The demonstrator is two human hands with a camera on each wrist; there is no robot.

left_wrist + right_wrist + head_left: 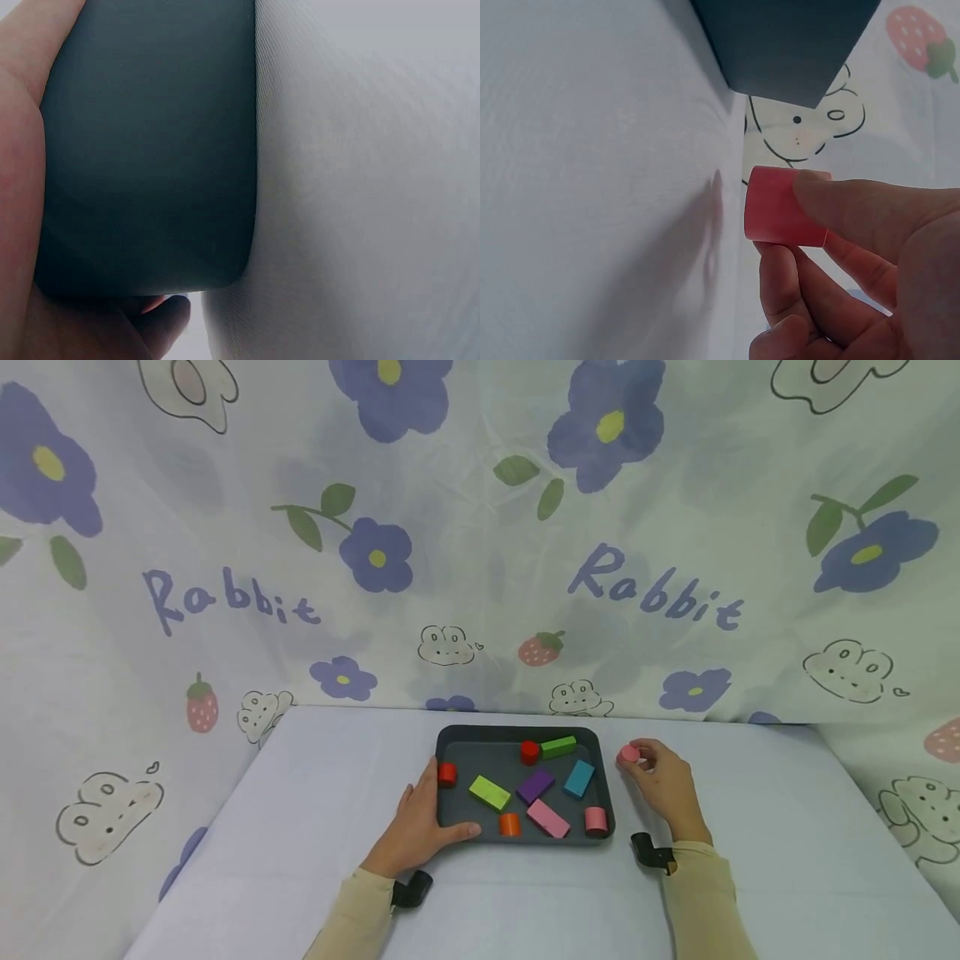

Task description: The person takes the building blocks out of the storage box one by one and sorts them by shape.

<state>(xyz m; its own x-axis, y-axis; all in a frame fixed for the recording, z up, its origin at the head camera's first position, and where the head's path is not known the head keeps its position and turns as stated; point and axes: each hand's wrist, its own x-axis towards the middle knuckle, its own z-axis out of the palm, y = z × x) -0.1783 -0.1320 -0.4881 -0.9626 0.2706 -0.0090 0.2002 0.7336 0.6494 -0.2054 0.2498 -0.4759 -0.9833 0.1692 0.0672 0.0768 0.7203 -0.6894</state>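
Observation:
My left hand [416,827] holds the near left corner of a dark grey tray [480,732], its thumb along the front rim and its fingers along the left side. In the left wrist view the tray's outer wall [150,150] stands between thumb and fingers. Just right of the tray, my right hand [667,781] pinches a pink cylinder block [776,206] between thumb and fingers. Inside the tray lie a red cylinder [529,752], another red cylinder [447,775], an orange cylinder [509,825] and a pink cylinder [596,820].
Also in the tray are a green block [558,747], a lime block [490,793], a purple block [536,787], a blue block [579,779] and a pink block [548,818]. White cloth covers the table [525,902]; a patterned curtain [465,585] hangs behind it.

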